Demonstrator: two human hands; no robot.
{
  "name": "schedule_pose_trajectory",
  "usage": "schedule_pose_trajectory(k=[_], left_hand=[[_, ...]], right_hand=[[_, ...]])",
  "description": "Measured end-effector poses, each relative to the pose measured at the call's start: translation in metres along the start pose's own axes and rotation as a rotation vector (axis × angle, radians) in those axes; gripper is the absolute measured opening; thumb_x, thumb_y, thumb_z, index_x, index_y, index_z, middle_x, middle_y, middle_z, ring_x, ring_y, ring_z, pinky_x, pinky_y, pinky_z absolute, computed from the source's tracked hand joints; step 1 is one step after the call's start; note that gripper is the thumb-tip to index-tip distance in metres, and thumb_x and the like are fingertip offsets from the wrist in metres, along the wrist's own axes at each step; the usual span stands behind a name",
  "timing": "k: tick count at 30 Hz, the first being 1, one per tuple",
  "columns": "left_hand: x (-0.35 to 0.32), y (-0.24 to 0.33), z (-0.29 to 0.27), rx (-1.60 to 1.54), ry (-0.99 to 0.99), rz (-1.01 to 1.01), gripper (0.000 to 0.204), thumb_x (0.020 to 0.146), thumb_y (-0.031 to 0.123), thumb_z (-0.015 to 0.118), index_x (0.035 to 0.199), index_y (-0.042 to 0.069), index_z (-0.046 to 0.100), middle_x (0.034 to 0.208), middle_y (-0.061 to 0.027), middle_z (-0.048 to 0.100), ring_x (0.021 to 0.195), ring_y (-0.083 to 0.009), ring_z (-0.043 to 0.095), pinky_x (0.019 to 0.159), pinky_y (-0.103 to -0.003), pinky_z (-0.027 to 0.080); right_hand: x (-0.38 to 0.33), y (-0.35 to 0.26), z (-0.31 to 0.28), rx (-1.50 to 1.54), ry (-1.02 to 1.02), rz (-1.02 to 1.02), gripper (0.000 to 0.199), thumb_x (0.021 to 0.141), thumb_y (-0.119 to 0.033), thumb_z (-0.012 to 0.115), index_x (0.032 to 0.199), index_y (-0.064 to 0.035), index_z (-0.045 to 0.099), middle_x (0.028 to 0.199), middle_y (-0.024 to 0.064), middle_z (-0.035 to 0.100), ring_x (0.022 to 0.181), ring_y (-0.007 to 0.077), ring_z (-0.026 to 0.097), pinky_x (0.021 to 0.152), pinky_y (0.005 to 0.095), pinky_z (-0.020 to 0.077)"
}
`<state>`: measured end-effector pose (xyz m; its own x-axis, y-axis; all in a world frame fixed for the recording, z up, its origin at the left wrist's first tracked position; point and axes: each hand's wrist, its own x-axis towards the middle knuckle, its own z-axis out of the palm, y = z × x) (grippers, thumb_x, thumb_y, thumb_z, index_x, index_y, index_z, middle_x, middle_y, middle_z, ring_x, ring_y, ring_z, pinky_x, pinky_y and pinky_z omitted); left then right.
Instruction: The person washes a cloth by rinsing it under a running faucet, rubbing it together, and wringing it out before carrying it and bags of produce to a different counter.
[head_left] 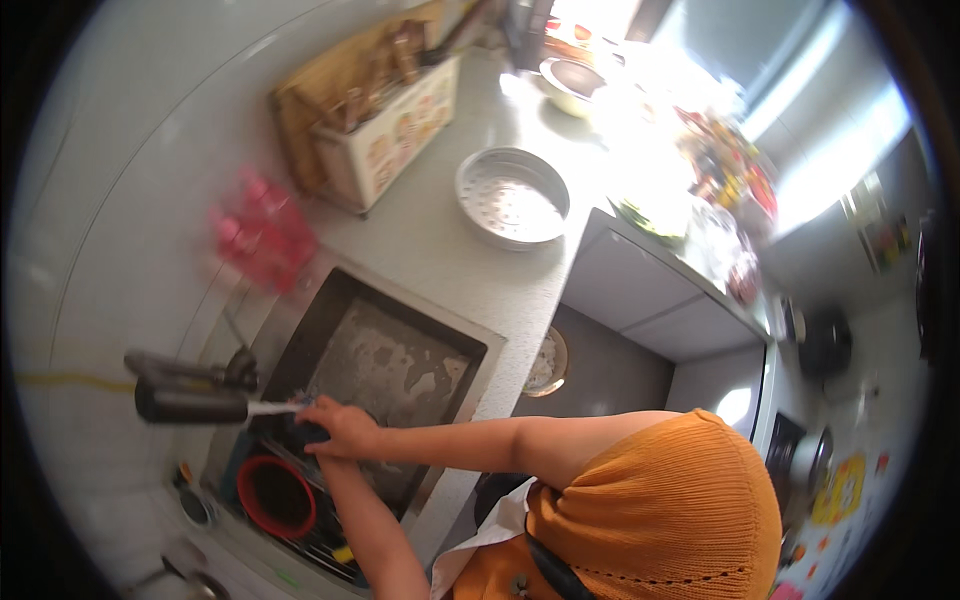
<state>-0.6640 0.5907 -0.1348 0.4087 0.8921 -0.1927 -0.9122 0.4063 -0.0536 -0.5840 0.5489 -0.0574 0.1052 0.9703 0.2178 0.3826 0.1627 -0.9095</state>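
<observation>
I see both hands together under the faucet stream, over the sink; whether either grip is clamped, I cannot tell. A red bowl sits in the sink just below them.

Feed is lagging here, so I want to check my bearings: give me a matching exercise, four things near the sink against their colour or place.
Things:
1. faucet
2. round bowl in the sink
3. perforated metal pan
4. blurred plastic item by the wall

Descriptions:
A. red, at the near end of the sink
B. silver, on the counter beyond the sink
C. dark, with water running onto the hands
D. pinkish red, left of the sink's far corner

Pairs: 1-C, 2-A, 3-B, 4-D
</observation>
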Motion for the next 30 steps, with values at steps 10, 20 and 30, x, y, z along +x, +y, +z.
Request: schedule_pose_trajectory(k=[10,20,30], left_hand=[[0.013,0.003,0.038,0.527,0.312,-0.219,0.033,0.084,0.032,0.040,0.107,0.009,0.045,0.108,-0.0072,0.048,0.099,-0.0204,0.048,0.087,-0.034,0.036],[0.006,-0.020,0.053,0.854,0.639,0.102,0.033,0.085,0.033,0.041,0.102,0.007,0.052,0.095,-0.0062,0.057,0.083,-0.0223,0.058,0.073,-0.036,0.048],[-0.023,-0.013,0.007,0.609,0.419,0.160,0.032,0.081,0.026,0.056,0.105,0.006,0.049,0.101,-0.0092,0.055,0.090,-0.0221,0.056,0.077,-0.035,0.046]], right_hand=[[0.021,0.020,0.015,0.086,0.236,-0.119,0.026,0.057,-0.017,0.061,0.077,-0.0035,0.052,0.104,0.0176,0.045,0.099,0.0350,0.043,0.084,0.0385,0.0377],[0.085,0.058,0.014,-0.129,0.238,0.341,0.015,0.068,-0.022,0.057,0.071,-0.0073,0.059,0.076,0.0146,0.059,0.072,0.0295,0.058,0.062,0.0382,0.0461],[0.069,0.069,0.000,1.015,0.130,0.779,0.024,0.082,-0.027,0.053,0.088,-0.0041,0.058,0.083,0.0048,0.056,0.081,0.0151,0.050,0.072,0.0264,0.0400]])
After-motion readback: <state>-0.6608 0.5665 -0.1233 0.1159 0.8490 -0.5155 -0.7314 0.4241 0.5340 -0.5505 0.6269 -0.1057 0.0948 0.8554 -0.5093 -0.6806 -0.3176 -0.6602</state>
